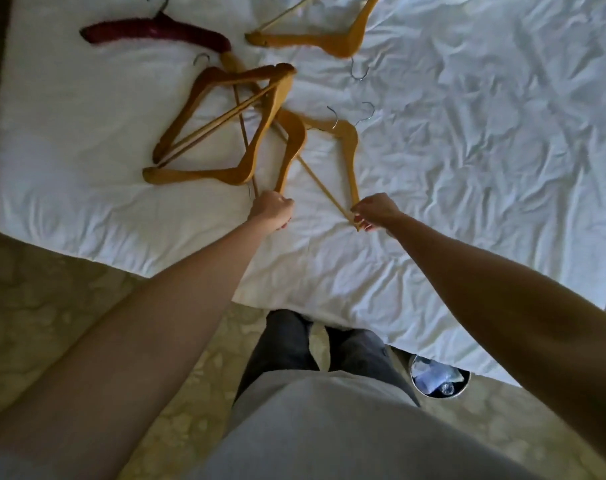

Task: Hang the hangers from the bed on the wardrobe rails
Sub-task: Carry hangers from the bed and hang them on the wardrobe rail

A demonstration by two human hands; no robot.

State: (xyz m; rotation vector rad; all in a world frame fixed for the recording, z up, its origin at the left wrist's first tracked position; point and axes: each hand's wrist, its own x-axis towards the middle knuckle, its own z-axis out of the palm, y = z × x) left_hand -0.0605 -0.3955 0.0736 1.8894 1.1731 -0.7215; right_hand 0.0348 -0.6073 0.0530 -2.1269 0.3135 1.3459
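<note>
Gripping one wooden hanger end with my left hand, pinching another hanger corner with my right hand, both on the bed. I should lift slowly, freeing tangled hooks first.

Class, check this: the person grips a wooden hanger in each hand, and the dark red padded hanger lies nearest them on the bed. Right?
Not quite. In the head view the dark red padded hanger lies farthest away. The left hand and right hand do each grip a wooden hanger on the bed.
</note>
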